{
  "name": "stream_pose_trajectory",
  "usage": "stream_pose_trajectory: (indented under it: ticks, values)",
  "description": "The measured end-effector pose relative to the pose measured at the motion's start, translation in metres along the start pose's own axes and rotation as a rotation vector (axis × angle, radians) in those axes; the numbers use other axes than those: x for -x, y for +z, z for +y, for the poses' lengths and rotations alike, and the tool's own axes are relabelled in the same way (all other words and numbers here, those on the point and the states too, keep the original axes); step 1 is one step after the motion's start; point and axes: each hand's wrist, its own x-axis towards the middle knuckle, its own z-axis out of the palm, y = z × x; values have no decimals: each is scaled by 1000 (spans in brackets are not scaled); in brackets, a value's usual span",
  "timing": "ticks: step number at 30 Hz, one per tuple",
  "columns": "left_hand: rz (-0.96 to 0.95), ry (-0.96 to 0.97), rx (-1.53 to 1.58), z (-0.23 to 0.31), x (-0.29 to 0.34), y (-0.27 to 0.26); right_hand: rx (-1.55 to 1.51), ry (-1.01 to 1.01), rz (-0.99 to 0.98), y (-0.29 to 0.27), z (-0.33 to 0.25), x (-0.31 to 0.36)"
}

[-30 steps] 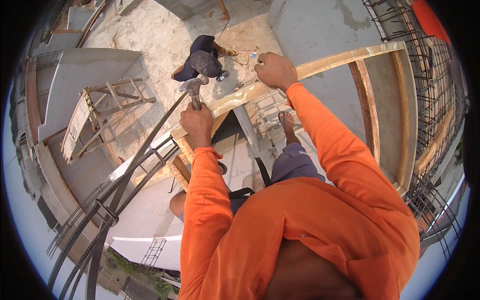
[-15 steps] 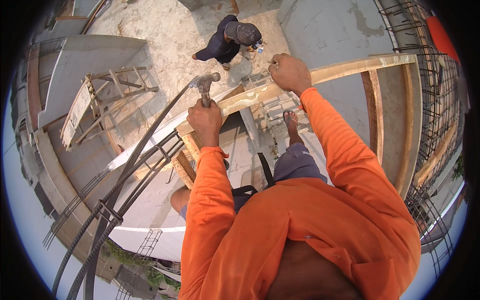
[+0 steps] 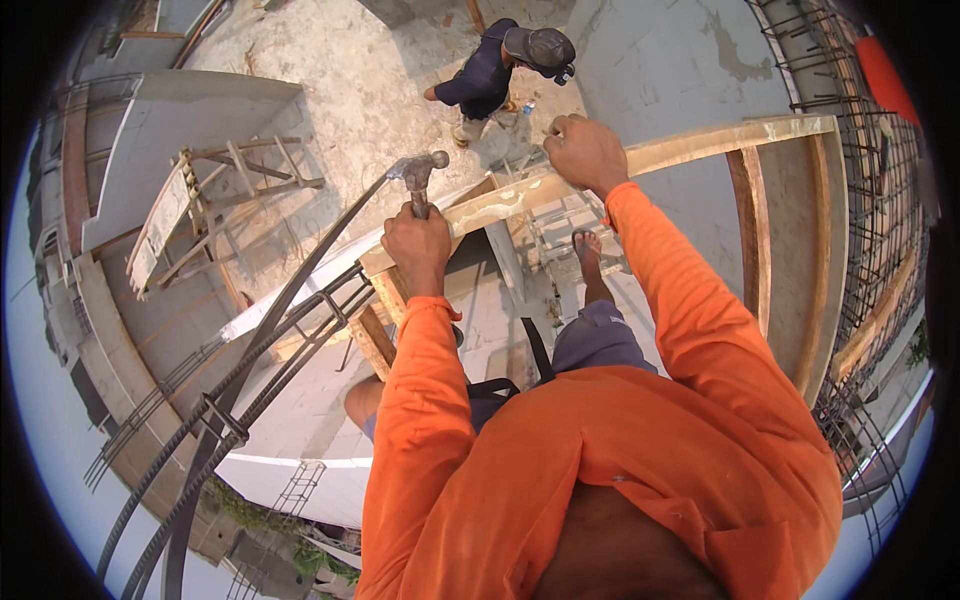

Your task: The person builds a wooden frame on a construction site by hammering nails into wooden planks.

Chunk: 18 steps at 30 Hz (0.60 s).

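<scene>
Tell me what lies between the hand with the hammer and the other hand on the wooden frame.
In the head view, only the pale top plank spans from the left hand with its hammer to the right hand.

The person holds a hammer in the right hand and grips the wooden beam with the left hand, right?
Not quite: the hands are swapped. In the head view the left hand holds the hammer, and the right hand grips the wooden beam.
</scene>
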Motion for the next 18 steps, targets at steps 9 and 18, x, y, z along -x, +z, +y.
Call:
stream_pose_trajectory:
  ticks: [9,18]
  values:
    - [35,15,23,2,2,-3,18,-11,8,0,1,-1]
    - [48,34,1,-1,1,1,4,-16,4,-3,-2,2]
